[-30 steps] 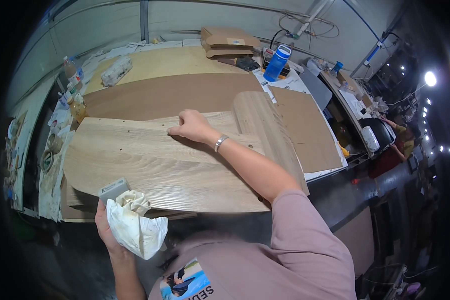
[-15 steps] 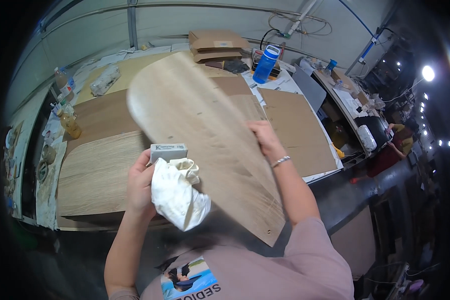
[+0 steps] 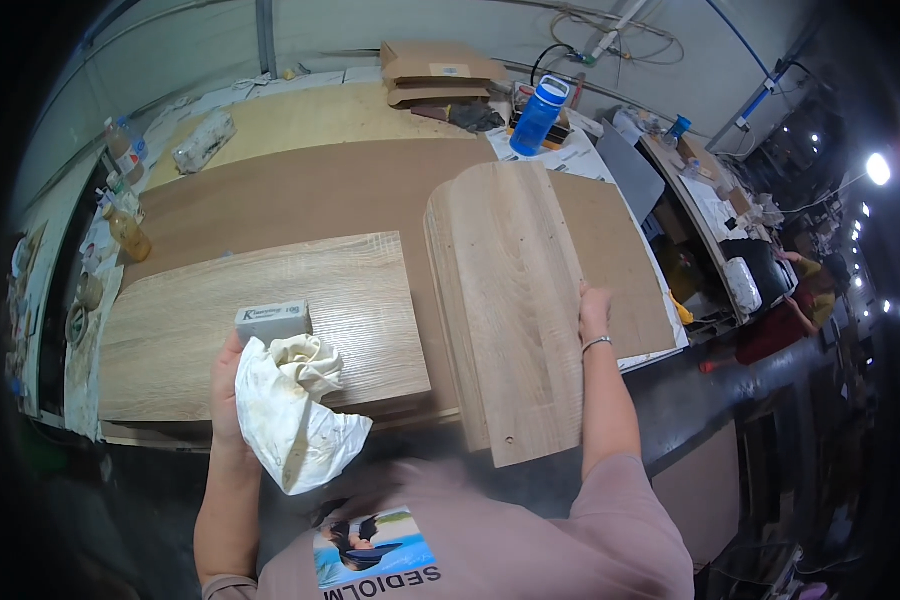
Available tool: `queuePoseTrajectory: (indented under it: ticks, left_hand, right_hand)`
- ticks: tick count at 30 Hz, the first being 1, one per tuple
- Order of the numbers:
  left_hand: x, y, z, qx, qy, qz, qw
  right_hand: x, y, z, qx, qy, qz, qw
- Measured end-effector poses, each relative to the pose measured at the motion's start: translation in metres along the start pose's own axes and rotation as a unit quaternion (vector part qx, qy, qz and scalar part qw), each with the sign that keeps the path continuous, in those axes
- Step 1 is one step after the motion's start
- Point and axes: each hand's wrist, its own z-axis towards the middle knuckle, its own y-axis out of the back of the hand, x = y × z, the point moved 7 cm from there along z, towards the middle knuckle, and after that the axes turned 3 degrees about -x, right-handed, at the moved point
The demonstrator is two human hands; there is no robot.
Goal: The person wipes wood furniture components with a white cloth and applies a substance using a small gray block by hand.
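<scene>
My left hand (image 3: pixel 227 395) is closed around a small grey rectangular block (image 3: pixel 273 320) with print on it and a crumpled white cloth (image 3: pixel 300 430) that hangs below. Both are in front of a stack of wood-grain panels (image 3: pixel 170 340) on the left. My right hand (image 3: pixel 595 310), a bracelet at its wrist, grips the right edge of a long wood-grain panel (image 3: pixel 520 320) with a rounded far end. That panel lies on top of similar panels at the right, its near end jutting past the table edge. Small holes dot its face.
Brown board (image 3: pixel 300 190) covers the worktable. Towards the back are a cardboard box (image 3: pixel 440 75), a blue bottle (image 3: pixel 540 118) and a plastic-wrapped bundle (image 3: pixel 205 143). An amber bottle (image 3: pixel 128 235) stands at the left. Another person (image 3: pixel 795 310) is beside a side table at the right.
The long panel has come down from a tilted, raised position to lie on the right stack, my right hand still on its edge. My left hand has shifted left with the block and cloth.
</scene>
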Motion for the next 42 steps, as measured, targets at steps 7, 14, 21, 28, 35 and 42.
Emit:
queuePoseTrajectory:
  ticks: [7, 14, 21, 28, 35, 42]
  left_hand:
    - [0.003, 0.028, -0.016, -0.058, 0.027, -0.012, 0.998]
    - [0.001, 0.067, -0.032, -0.093, 0.007, -0.029, 0.995]
    - [-0.011, 0.121, -0.051, -0.100, 0.036, 0.053, 0.993]
    - [-0.021, 0.163, -0.055, -0.238, -0.019, 0.245, 0.940]
    - [-0.011, 0.116, -0.053, -0.054, 0.041, 0.073, 0.995]
    - [-0.020, 0.072, -0.043, -0.059, -0.042, 0.147, 0.986]
  right_hand:
    - [0.005, -0.032, -0.018, 0.033, -0.016, -0.058, 0.998]
    - [-0.008, -0.043, -0.020, 0.043, -0.018, -0.088, 0.995]
    - [0.018, -0.038, -0.041, 0.007, 0.145, -0.232, 0.962]
    - [-0.010, -0.054, -0.038, 0.064, 0.113, -0.208, 0.970]
    - [0.018, -0.046, -0.066, -0.003, 0.140, -0.209, 0.968]
    - [0.184, -0.015, -0.200, 0.142, 0.404, 0.222, 0.876]
